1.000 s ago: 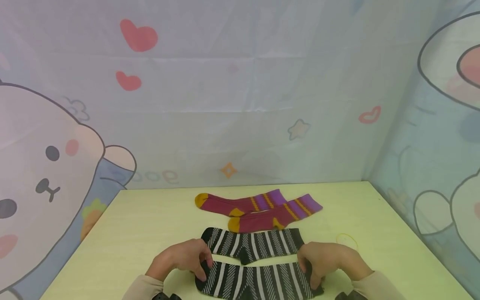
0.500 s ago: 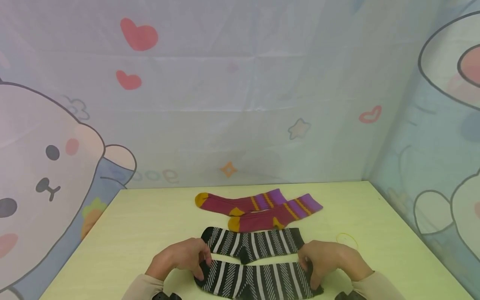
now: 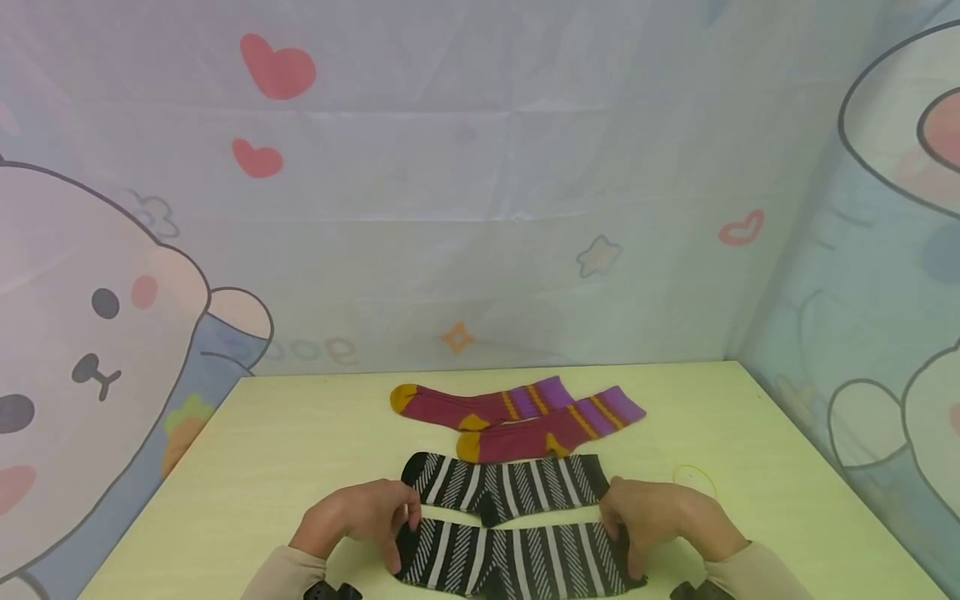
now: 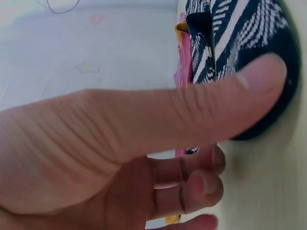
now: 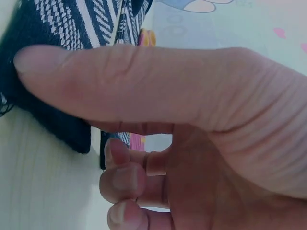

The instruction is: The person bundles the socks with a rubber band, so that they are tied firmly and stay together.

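Note:
A black-and-white patterned sock (image 3: 521, 558) lies flat at the front of the table, its toe to the left and cuff to the right. My left hand (image 3: 367, 517) is at the toe; in the left wrist view the thumb reaches straight across the black toe (image 4: 259, 129), fingers loosely bent behind. At the cuff end is my right hand (image 3: 660, 517). Its thumb overlaps the black cuff (image 5: 53, 117) in the right wrist view, and the other fingers bend loosely below. A matching sock (image 3: 525, 483) lies just behind, parallel to the first.
Two maroon socks with mustard toes and purple cuffs, one farther back (image 3: 450, 406) and one nearer (image 3: 517, 440), overlap behind the striped pair. A thin yellow loop (image 3: 693, 469) lies right of them. Printed cloth (image 3: 480, 192) hangs at the table's back edge.
Both hands have loosened at the ends of the near sock; the left fingers have shifted slightly off the toe and the right fingers slightly outward. The socks lie almost unchanged.

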A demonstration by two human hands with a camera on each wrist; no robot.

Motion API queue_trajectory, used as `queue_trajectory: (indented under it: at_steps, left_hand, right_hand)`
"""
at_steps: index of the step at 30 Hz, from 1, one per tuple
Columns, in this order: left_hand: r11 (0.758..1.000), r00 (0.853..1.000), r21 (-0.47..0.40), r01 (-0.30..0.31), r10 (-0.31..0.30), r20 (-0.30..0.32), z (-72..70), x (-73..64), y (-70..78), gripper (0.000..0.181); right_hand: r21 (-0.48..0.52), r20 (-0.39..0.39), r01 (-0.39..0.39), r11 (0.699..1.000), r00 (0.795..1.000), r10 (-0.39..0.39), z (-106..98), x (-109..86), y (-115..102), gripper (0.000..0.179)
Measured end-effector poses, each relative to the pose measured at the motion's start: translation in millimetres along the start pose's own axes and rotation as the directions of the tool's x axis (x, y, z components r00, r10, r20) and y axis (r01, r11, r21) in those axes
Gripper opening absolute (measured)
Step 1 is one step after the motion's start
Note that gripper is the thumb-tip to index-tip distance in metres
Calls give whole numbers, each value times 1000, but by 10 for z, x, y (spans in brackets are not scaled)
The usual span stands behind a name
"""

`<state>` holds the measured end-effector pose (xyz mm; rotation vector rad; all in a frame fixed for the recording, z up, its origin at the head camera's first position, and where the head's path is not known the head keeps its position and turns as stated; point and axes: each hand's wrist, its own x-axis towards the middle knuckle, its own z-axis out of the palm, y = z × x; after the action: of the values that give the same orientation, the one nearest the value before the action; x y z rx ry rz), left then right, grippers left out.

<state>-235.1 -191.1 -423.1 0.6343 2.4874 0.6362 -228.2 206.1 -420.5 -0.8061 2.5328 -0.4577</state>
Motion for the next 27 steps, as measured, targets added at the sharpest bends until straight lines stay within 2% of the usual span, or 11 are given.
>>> queue_trajectory:
  at_steps: [5,7,10,13,17,20,23,27]
  left_hand:
    - [1000,1000,-5,4,-4,12,4,18,-7,44]
    - [1000,1000,-9,5,-5,17,3,23,-6,44]
    - [1000,1000,-15,16,-16,25,1,24,0,44]
    - [1000,999,-14,18,-18,29,-4,17,8,44]
    - [999,1000,-31,-11,12,24,-22,0,-3,40]
    - [998,999,-57,-40,39,-23,-49,-1,-39,33]
    - [995,991,-77,-67,58,-118,-75,15,-84,28]
    - [996,962,-65,-58,39,-270,-70,61,-143,25]
  right_hand:
    - [-6,4,-104,995,995,104,-5,-2,-23,43]
    - [0,11,-112,994,994,112,-6,0,-23,43]
    - [14,19,-102,995,995,102,-8,-2,-15,43]
    - [24,19,-59,998,998,58,-15,-10,2,42]
    - [60,7,0,998,1000,0,-39,-49,48,34]
    - [90,-20,16,996,1000,-14,-77,-86,115,22]
    - [109,-81,42,993,996,-33,-119,-83,208,17]
    - [99,-223,95,991,972,-71,-123,14,312,15]
